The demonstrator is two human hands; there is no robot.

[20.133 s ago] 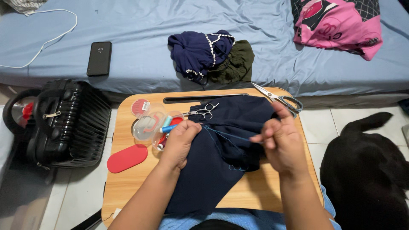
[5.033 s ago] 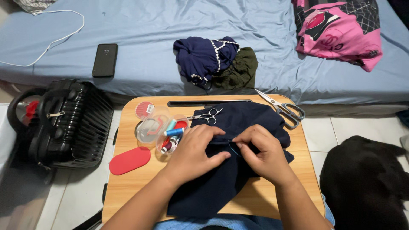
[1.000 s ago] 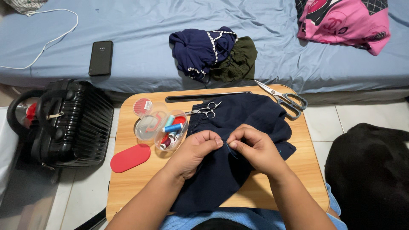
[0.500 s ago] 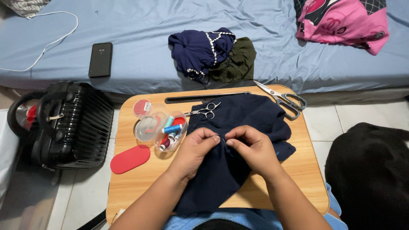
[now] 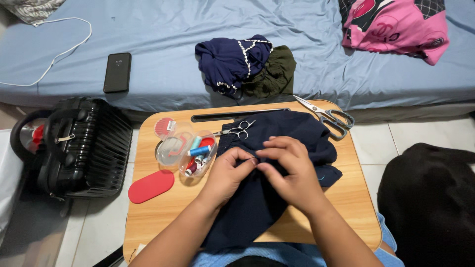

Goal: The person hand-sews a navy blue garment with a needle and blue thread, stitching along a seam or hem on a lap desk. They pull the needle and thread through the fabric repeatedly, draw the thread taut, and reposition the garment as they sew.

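Now | clear plastic thread box (image 5: 185, 151) (red oval lid (image 5: 150, 186) beside) | left hand (image 5: 227, 174), right hand (image 5: 292, 170) both pinch dark navy cloth (image 5: 269, 173), lengthwise toward the wearer

There were two pairs of scissors — a small pair (image 5: 236, 130) and a large pair (image 5: 326, 115). One phone (image 5: 117, 72) lay on the bed — one cable (image 5: 54, 55) too. One suitcase (image 5: 74, 146), one red lid (image 5: 150, 186), one pink pillow (image 5: 396, 25), two bunched garments (image 5: 232, 62) (image 5: 274, 73).
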